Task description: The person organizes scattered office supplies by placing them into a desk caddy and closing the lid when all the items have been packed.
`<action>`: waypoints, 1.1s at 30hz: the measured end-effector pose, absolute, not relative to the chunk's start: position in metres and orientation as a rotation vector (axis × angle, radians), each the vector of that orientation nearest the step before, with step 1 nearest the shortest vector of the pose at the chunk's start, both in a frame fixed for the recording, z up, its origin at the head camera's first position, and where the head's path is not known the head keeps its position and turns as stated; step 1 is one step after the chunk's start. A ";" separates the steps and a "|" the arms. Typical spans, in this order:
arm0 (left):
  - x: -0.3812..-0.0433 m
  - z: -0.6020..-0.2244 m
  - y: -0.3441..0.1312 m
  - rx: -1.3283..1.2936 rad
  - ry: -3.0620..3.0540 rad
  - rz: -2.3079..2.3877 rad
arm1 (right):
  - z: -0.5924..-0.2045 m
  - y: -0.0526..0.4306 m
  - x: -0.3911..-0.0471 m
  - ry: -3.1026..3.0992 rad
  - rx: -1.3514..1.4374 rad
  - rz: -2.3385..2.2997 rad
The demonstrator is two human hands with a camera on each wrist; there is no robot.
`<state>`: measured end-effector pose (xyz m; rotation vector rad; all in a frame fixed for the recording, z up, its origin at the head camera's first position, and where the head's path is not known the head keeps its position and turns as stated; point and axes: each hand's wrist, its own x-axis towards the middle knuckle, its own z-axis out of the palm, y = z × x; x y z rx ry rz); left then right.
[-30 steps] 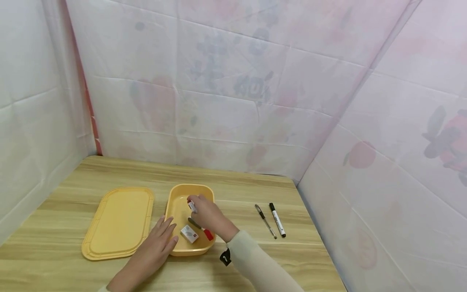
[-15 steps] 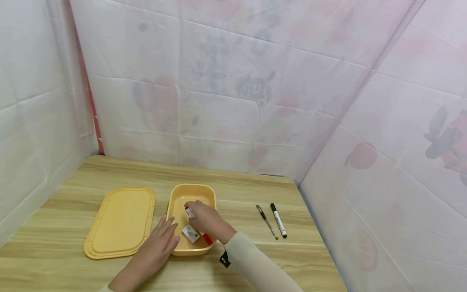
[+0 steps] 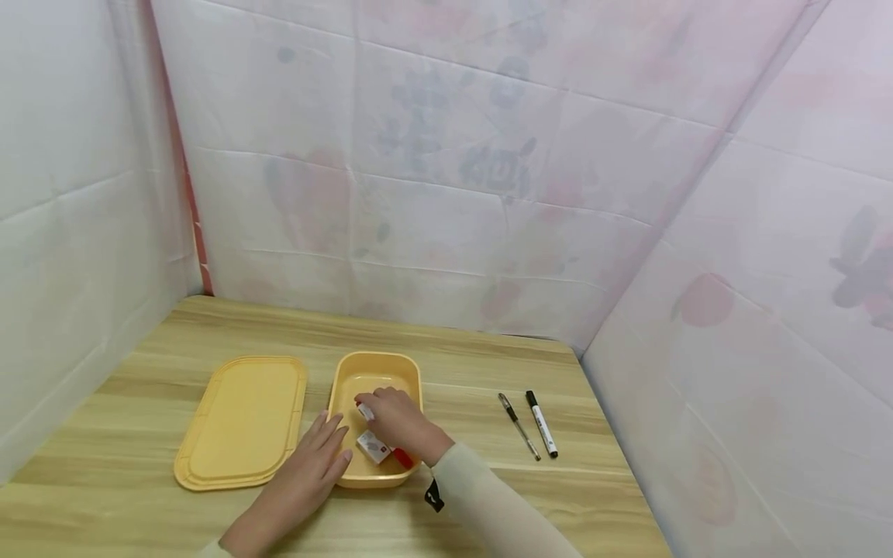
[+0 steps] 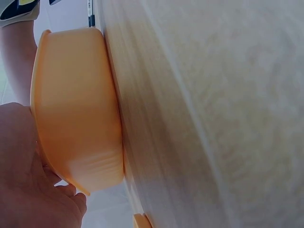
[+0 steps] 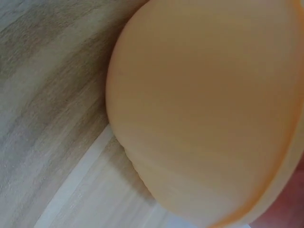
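Box (image 3: pixel 377 367) holds eraser (image 3: pixel 373 447), red-capped marker (image 3: pixel 399 456).

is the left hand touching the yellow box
Touching. In the head view the left hand lies flat against the yellow box's near-left wall; the left wrist view shows the palm against its rim.

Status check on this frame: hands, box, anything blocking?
Left hand flat against yellow box, steadying. Right hand inside box, pinching small white-red item. White eraser already in. Nothing blocking.
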<state>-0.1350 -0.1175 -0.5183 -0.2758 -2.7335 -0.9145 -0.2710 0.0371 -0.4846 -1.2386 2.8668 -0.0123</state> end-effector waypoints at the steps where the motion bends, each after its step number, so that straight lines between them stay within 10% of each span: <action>1: -0.135 -0.519 -0.117 -0.276 -2.736 -0.905 | -0.485 0.038 -0.271 2.860 -1.250 -0.012; 33: -0.134 -0.518 -0.118 -0.307 -2.745 -0.901 | -0.481 0.050 -0.263 2.840 -1.221 -0.056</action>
